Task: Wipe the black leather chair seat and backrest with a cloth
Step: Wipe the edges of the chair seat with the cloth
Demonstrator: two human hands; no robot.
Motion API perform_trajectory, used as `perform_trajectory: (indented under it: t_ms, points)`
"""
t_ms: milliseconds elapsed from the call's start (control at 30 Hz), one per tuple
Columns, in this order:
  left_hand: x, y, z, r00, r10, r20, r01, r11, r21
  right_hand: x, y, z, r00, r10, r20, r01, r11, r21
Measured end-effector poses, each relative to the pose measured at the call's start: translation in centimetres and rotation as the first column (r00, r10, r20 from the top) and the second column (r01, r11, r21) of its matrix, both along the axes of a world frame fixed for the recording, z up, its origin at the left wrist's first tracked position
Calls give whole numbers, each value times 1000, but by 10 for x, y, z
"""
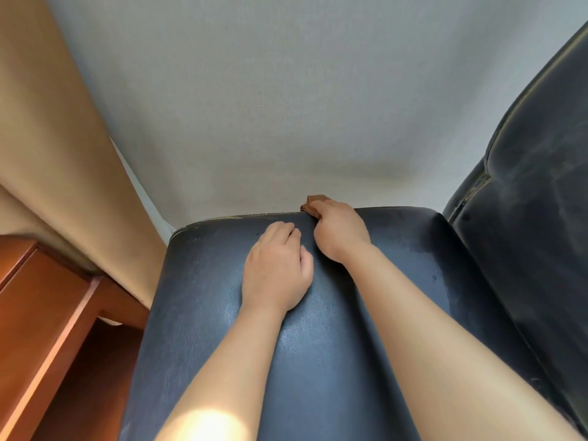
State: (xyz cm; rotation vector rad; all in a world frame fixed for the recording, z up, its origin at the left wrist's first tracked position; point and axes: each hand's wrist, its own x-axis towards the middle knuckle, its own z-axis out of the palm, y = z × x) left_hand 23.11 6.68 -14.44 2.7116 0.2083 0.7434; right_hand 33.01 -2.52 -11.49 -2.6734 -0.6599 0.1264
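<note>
Where grey wall [286, 90] rises, black leather chair [197, 297], wooden desk [41, 313]

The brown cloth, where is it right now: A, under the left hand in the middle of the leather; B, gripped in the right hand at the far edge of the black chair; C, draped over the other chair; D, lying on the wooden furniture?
B: the right hand grips the brown cloth at the far edge of the black chair, while the left hand rests bare on the leather.

A black leather chair [318, 329] fills the view. A left hand [276, 272] rests on its surface; a right hand [339, 232] presses a brown cloth [313, 203] at the far edge.
</note>
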Motion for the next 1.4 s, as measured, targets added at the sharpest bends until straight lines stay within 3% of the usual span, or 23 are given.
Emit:
perform_trajectory:
  t_ms: [300,667,967,1300,1400]
  points:
    - [-7,1,5,998,-6,-63,10,998,62,-25,-9,1,997,22,72,-21,1000,-14]
    - [-5,1,7,996,29,-86,-26,999,32,1,12,-3,999,24,-28,-24,1000,-17]
    - [-17,14,7,982,-67,-178,82,993,80,-37,2,-3,993,86,86,-85,996,-10]
    - [-12,16,1,988,36,-148,-29,998,50,-1,26,0,996,76,-54,-78,996,-34]
    - [-11,17,0,989,32,-147,-26,999,39,-8,26,2,996,81,-34,-81,997,-14]
